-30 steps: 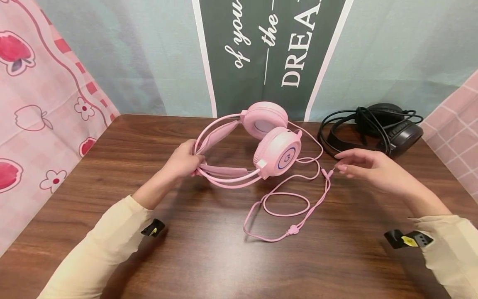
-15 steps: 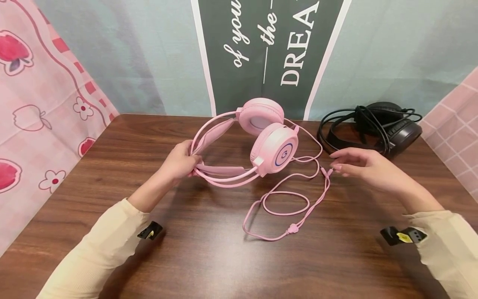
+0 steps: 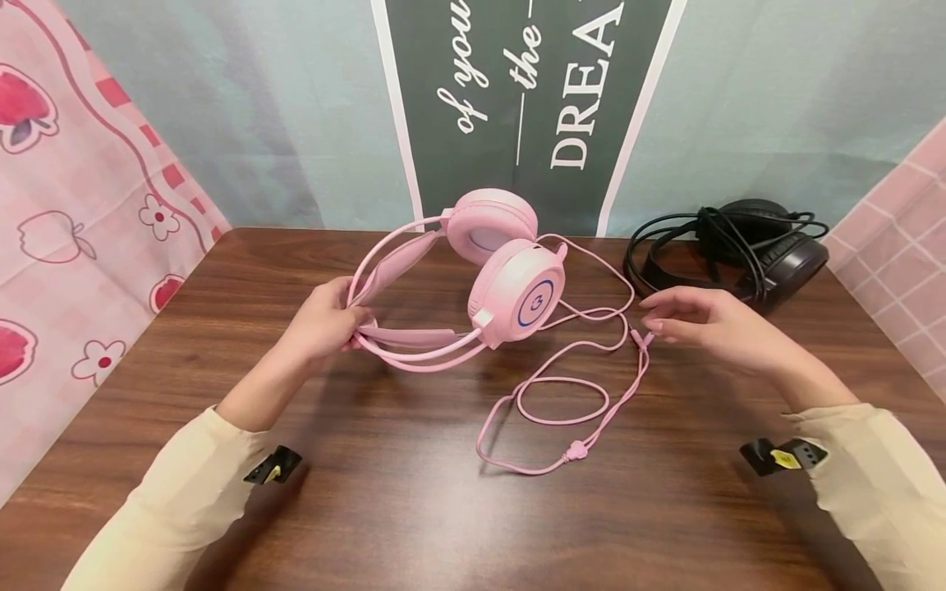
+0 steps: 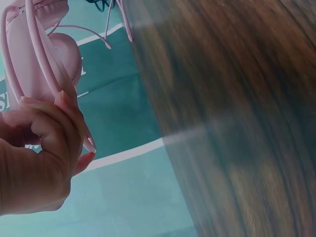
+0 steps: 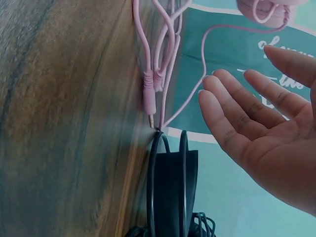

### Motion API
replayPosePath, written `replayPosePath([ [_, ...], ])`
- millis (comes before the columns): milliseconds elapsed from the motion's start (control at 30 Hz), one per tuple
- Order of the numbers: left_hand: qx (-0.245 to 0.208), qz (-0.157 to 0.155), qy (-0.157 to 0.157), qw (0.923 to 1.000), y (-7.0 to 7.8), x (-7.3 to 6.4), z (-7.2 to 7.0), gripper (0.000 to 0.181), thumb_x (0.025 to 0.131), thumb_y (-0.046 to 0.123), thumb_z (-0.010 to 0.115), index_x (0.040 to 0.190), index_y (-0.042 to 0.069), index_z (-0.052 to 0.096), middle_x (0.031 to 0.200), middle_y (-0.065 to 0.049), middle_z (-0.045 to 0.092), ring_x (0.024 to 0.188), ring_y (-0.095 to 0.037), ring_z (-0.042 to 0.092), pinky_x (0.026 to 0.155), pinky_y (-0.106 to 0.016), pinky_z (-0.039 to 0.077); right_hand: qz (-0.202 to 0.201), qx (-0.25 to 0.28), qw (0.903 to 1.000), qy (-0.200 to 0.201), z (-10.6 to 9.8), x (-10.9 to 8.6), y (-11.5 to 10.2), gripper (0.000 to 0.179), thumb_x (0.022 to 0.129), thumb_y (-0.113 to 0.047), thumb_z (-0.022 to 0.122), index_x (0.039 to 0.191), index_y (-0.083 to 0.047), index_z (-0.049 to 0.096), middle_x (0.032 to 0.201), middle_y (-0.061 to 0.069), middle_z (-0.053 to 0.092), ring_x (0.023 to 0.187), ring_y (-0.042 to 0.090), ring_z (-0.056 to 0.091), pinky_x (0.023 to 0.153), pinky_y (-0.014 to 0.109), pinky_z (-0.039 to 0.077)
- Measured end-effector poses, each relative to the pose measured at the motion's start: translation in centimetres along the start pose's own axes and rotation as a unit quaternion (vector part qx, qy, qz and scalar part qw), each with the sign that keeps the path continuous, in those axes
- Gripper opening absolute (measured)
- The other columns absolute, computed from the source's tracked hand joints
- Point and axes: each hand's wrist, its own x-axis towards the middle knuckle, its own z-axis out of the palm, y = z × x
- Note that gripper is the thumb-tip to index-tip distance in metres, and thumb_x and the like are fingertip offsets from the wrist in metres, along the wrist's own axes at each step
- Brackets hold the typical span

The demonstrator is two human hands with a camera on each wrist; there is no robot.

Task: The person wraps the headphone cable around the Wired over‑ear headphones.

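Observation:
My left hand point(image 3: 328, 320) grips the pink headphones point(image 3: 526, 295) by the top of the headband, on the left side. Both ear cups point right, and the near one bears a dark blue ring logo. In the left wrist view, curled fingers point(image 4: 52, 123) wrap the pink band. From the headphones a pink cable runs in loops over the table to a splitter point(image 3: 576, 451) and two plugs point(image 3: 641, 338). Beside those plugs hovers my right hand point(image 3: 702, 318), fingers loosely bent and holding nothing. The right wrist view shows a plug point(image 5: 149, 94) apart from the fingertips.
Black headphones point(image 3: 791, 263) with a bundled black cable lie at the back right of the brown wooden table point(image 3: 414, 509). A printed cloth point(image 3: 296, 123) hangs behind, with pink patterned cloth point(image 3: 81, 246) on the left and pink tile-patterned cloth point(image 3: 897, 246) on the right.
My left hand has drawn the pink headphones leftward, away from the plugs. My right hand has shifted slightly left, still beside the plugs. The looped cable stays nearly in place.

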Motion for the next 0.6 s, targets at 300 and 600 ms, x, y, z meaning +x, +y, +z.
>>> replayPosePath([
  [300,0.008,0.006,0.008,0.9999,0.1,-0.5,-1.2,0.036,0.084,-0.004,0.044,0.118,-0.013,0.038,0.063,-0.005,0.053,0.039,-0.003,0.045,0.035,-0.015,0.040,-0.056,-0.078,0.9940,-0.053,2.4,0.8,-0.7,0.024,0.082,-0.011,0.067,0.105,-0.005,0.063,0.094,0.005,0.065,0.081,0.008,0.058,0.067,0.018,0.048],
  [600,-0.026,0.000,0.003,0.9997,0.0,-0.8,-1.7,0.038,0.084,-0.005,0.044,0.120,-0.015,0.036,0.061,-0.001,0.053,0.040,-0.001,0.043,0.033,-0.014,0.037,-0.127,-0.074,0.9763,-0.158,4.6,0.9,-2.0,0.032,0.080,-0.014,0.070,0.109,-0.006,0.061,0.108,0.006,0.061,0.096,0.019,0.058,0.080,0.029,0.052],
])
